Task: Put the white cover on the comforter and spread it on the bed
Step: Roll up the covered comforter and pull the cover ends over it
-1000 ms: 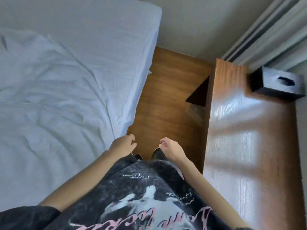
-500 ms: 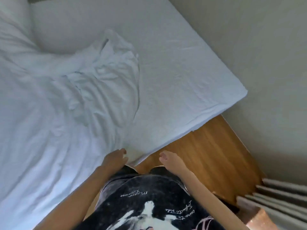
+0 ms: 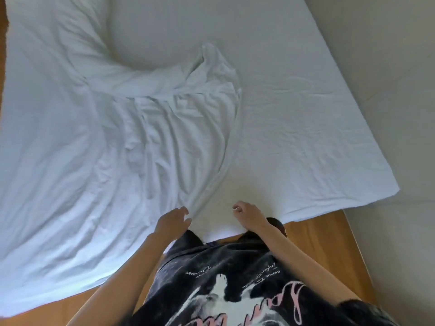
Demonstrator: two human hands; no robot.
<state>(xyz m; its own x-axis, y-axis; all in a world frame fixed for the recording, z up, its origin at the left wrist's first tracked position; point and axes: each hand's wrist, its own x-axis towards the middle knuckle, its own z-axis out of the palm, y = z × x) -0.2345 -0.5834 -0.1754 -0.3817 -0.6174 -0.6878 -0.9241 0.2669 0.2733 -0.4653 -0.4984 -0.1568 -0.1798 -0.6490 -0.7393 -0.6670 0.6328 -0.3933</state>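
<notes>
A: Log it from the left edge. What lies there?

B: A strip of wooden floor [image 3: 2,74] shows beside the bed [image 3: 317,128]. Then the white cover [image 3: 77,175], which takes up most of the left half of the mattress. It is flat and lightly creased near the front edge and hangs a little over it.

A: And toward the middle?

B: The cover bunches into long folds running from the near edge up to a curled ridge [image 3: 211,67]. Whether the comforter is inside it, I cannot tell; everything is white on white. A rounded bulge sits behind the ridge, near the head of the bed.

A: Hands?

B: The left hand [image 3: 173,221] hovers just at the near end of the folds, fingers loosely spread, gripping nothing. I cannot tell if the fingertips touch the fabric. The right hand [image 3: 248,214] is held over bare sheet close to the mattress edge, fingers loosely curled, grip empty. The two hands are near each other, apart.

A: Below them?

B: The person's dark printed T-shirt [image 3: 226,283], and a dark shoe [image 3: 275,223] against the foot of the bed.

A: Right side?

B: Fitted sheet only, faintly wrinkled, out to the corner [image 3: 390,191]. Past it, more wooden floor and a pale wall [image 3: 388,78].
</notes>
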